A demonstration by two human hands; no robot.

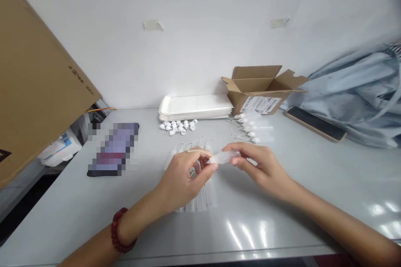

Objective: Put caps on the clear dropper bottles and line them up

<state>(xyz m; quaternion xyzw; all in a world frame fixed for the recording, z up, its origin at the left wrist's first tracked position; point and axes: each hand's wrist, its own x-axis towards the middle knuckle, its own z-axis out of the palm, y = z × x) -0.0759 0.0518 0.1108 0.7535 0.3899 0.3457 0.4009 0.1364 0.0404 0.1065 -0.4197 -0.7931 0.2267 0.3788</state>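
Note:
Between my two hands lies a small translucent squeeze bottle point(226, 157), tilted almost flat above the table. My left hand point(184, 175) pinches its white pointed cap point(212, 159) between thumb and fingers. At the other end, the thumb and forefinger of my right hand point(260, 167) grip the bottle's body. Under and beyond my left hand are several more clear bottles point(202, 198) with thin strings, partly hidden by the hand. Several loose white caps point(178, 126) sit farther back. To the right, capped bottles point(255, 127) lie in a stacked row.
A stack of white trays point(197, 106) and an open cardboard box point(260, 91) stand against the wall. Phones lie at left point(114, 150) and right point(315, 123). A large carton point(40, 66) leans in at left; grey-blue fabric point(360, 91) is piled at right.

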